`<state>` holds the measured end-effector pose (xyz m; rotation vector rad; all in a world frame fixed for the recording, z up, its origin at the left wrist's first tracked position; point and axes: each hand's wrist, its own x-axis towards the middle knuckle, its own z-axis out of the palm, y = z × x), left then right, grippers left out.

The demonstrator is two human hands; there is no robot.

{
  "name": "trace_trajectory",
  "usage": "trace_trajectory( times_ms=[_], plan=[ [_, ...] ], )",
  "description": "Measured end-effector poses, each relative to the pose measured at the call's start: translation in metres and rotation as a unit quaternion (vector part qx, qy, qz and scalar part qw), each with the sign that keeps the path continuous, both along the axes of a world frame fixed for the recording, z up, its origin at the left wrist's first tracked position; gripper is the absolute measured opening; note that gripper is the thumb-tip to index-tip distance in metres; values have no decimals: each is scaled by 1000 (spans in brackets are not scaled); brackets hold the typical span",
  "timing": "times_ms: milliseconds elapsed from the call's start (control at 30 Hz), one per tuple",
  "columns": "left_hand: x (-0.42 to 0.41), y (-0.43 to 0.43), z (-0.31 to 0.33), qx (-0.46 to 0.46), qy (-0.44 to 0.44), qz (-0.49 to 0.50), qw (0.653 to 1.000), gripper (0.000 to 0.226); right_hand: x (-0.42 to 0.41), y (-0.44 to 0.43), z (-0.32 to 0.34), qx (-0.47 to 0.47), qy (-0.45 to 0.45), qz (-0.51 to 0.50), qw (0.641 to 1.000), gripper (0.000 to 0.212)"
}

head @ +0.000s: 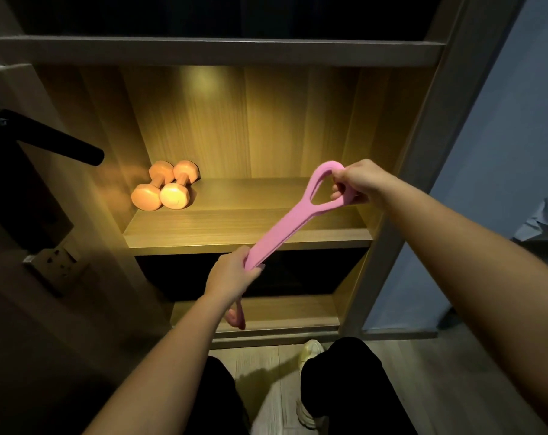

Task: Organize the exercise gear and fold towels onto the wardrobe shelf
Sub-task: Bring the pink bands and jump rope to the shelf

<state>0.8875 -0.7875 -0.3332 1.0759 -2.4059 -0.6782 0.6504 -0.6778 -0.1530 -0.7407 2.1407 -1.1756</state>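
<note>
You faced the lit wood-grain wardrobe shelf (250, 227). In front of it, in the air, you held the flat pink rubber resistance band (282, 227) slanted. A black bar (56, 139) jutted in from the left, near the opening. Two orange dumbbells (164, 189) lay side by side at the shelf's back left. Your right hand (357, 183) gripped the band's upper loop, while your left hand (232, 274) clutched its lower part, with the end loop dangling below.

No legible text, labels, brands, numbers or signs anywhere in view.
</note>
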Motion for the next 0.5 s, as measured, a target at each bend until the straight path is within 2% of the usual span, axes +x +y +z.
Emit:
trace_trajectory(
  times_ms=[167, 267, 333, 433, 500],
  plan=[
    [29, -22, 2, -79, -145, 10, 986, 9, -29, 8, -23, 4, -7, -91, 996, 17],
    [42, -32, 2, -102, -169, -2, 980, 10, -38, 12, -33, 20, -5, -106, 994, 18],
    [47, -35, 3, -66, -171, -20, 983, 16, -39, 11, -42, 24, -7, -114, 993, 19],
    [56, -43, 7, -22, -221, -56, 973, 39, -45, 15, -54, 22, -14, -137, 990, 18],
    [62, -49, 10, 76, -186, -72, 977, 40, -49, 22, -62, 31, -15, -149, 988, 17]
  ],
)
